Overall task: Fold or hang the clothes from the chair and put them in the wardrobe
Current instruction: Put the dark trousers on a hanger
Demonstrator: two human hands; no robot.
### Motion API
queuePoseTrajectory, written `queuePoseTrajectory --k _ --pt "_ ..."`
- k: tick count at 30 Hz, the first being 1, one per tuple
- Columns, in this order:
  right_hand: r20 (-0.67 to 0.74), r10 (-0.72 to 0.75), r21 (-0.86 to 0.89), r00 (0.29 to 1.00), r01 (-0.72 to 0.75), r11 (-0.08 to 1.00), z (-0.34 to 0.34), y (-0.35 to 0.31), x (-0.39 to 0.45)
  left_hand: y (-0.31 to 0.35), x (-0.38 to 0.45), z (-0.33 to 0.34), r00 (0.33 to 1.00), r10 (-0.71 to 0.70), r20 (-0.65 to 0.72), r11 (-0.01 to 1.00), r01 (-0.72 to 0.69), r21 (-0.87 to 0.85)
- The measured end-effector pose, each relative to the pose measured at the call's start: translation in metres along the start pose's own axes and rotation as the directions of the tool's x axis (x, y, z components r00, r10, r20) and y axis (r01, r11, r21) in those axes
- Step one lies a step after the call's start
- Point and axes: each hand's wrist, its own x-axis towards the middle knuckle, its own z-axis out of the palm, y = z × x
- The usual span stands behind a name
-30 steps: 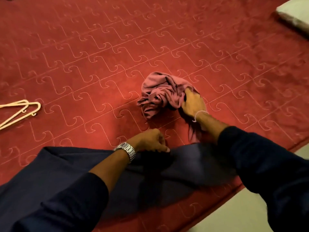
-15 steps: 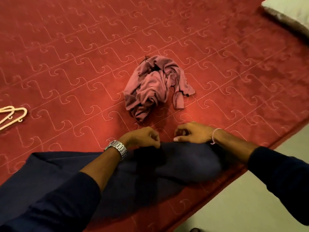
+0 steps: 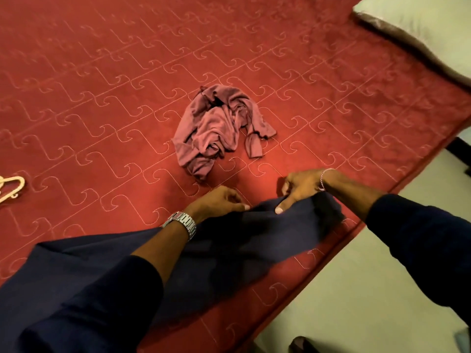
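Observation:
A dark navy garment (image 3: 254, 240) lies stretched along the near edge of the red quilted bed (image 3: 102, 98). My left hand (image 3: 219, 202) pinches its top edge near the middle. My right hand (image 3: 300, 189) grips the same edge further right, thumb pressed on the cloth. A crumpled mauve garment (image 3: 216, 128) lies loose on the bed just beyond both hands, touched by neither.
Cream plastic hangers (image 3: 10, 189) lie at the bed's left edge. A white pillow (image 3: 420, 24) sits at the top right corner. Pale floor (image 3: 356, 289) runs along the bed's near right side, with a dark shoe tip (image 3: 303, 345) at the bottom.
My right hand let go of the mauve garment, came back to the navy garment's edge and slid right along it. The left hand stayed on that edge.

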Motion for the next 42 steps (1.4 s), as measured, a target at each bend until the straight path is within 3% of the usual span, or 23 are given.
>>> queuePoseTrajectory --k 3,8,12,18,22,28,35,39,42 --pt "-0.126 -0.010 0.001 0.992 0.010 1.000 0.006 0.009 -0.004 -0.001 -0.001 0.008 0.999 0.045 -0.005 0.995 -0.044 0.086" --pt "-0.252 -0.053 -0.003 0.966 0.054 0.999 0.013 0.034 -0.007 -0.008 0.006 0.012 0.982 0.119 -0.149 0.982 -0.094 0.166" --pt "-0.174 -0.032 0.106 0.984 0.051 0.993 0.006 0.056 -0.011 -0.011 0.012 0.012 0.974 0.115 -0.194 0.987 -0.090 0.137" --pt "-0.145 0.036 0.132 0.989 -0.017 0.991 -0.010 0.065 -0.017 -0.016 0.015 0.011 0.973 0.105 -0.207 0.990 -0.083 0.113" --pt "-0.025 0.041 0.098 0.999 -0.038 0.994 -0.007 0.072 -0.020 -0.016 0.018 0.010 0.990 0.089 -0.113 0.992 -0.078 0.101" --pt "0.063 0.075 0.071 0.995 -0.080 0.994 -0.017 0.074 -0.032 -0.006 0.017 0.005 0.996 0.073 0.042 0.966 -0.082 0.246" --pt "0.134 0.037 0.195 0.990 -0.063 0.979 -0.022 0.082 -0.034 -0.012 0.027 0.009 0.986 0.147 -0.073 0.898 -0.103 0.427" --pt "0.018 -0.051 0.277 0.999 0.044 0.960 -0.019 0.097 -0.027 -0.009 0.022 0.011 0.970 0.156 -0.188 0.914 -0.069 0.400" --pt "-0.128 -0.071 0.328 0.989 0.110 0.938 -0.013 0.102 -0.019 -0.007 0.018 0.014 0.947 0.231 -0.223 0.912 -0.131 0.388"
